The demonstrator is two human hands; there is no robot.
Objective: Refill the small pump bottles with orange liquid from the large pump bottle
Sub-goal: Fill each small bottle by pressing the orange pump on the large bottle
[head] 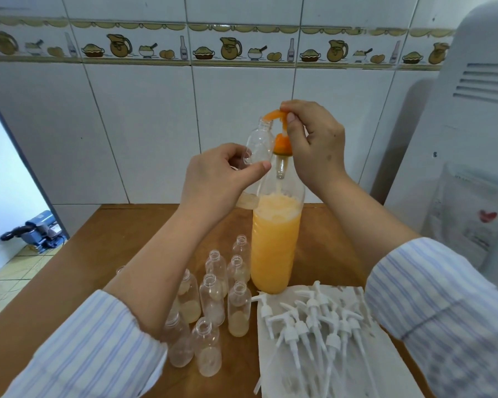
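A tall clear bottle (275,242) about two thirds full of orange liquid stands upright on the wooden table (104,254). Its orange pump head (278,116) is raised at the top. My right hand (314,142) grips the pump head from the right. My left hand (219,179) holds a small clear bottle (260,139) tilted, with its open mouth right under the pump spout. That small bottle looks empty.
Several small open bottles (210,305) stand in a cluster in front of the big bottle, some with a little pale liquid. Several white pump tops (314,320) lie on a white cloth (354,366) at front right. A white appliance (457,139) stands at the right.
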